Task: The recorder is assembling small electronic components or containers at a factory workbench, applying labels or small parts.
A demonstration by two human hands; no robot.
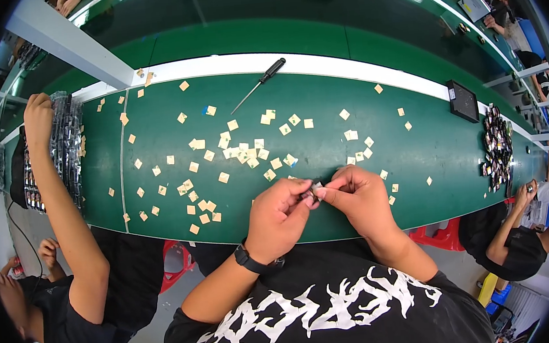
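Close above the near edge of the green table (416,152), my two hands meet around a small dark and silvery part (316,186). My left hand (277,212), with a black watch on its wrist, pinches it between thumb and fingers. From the other side my right hand (359,198) grips it with thumb and forefinger. Fingertips cover most of the part, so its exact kind cannot be made out. Many small cream-coloured square paper pieces (223,177) lie scattered beyond and to the left of my hands.
A screwdriver (271,71) lies near the table's white back rail (344,70). To the right stand a black tray (462,101) and a heap of small dark parts (498,148). At left, a co-worker's hand (38,117) touches stacked clear trays (69,150). Another co-worker sits right.
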